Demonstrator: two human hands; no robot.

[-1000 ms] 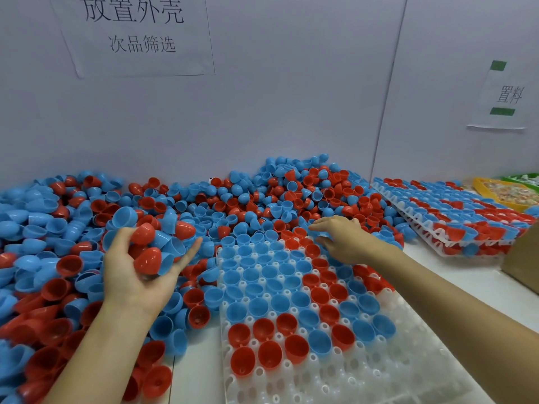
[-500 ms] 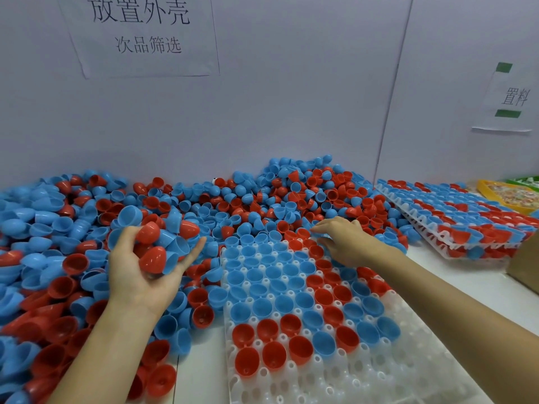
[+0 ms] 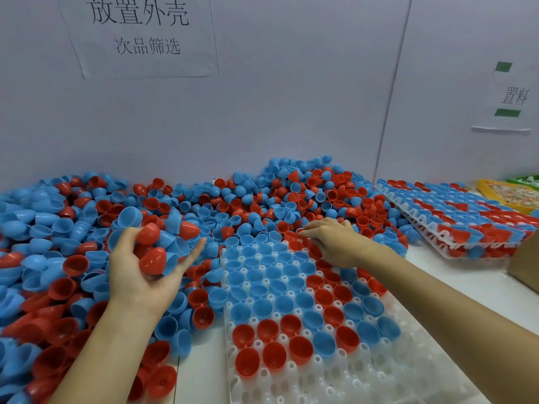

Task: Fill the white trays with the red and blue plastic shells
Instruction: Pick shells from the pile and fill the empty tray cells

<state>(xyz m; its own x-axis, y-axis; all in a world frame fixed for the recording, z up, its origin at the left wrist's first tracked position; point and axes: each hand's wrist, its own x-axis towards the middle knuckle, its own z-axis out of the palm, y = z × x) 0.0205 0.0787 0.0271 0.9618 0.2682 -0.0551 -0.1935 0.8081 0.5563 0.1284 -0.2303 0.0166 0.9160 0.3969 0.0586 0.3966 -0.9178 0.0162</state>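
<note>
Shells (image 3: 157, 246) heaped in cupped left hand (image 3: 140, 266), fingers curled round them as ready supply | right hand (image 3: 335, 243) fingertips pinch a red shell (image 3: 295, 235) at far tray (image 3: 335, 383) row, seating it | near rows beneath wrists unfilled.

A white tray (image 3: 364, 383) with round pockets lies flat, its far rows filled with red and blue shells (image 3: 274, 290), open sides up. A loose heap of shells (image 3: 52, 272) spreads left and behind it.
</note>
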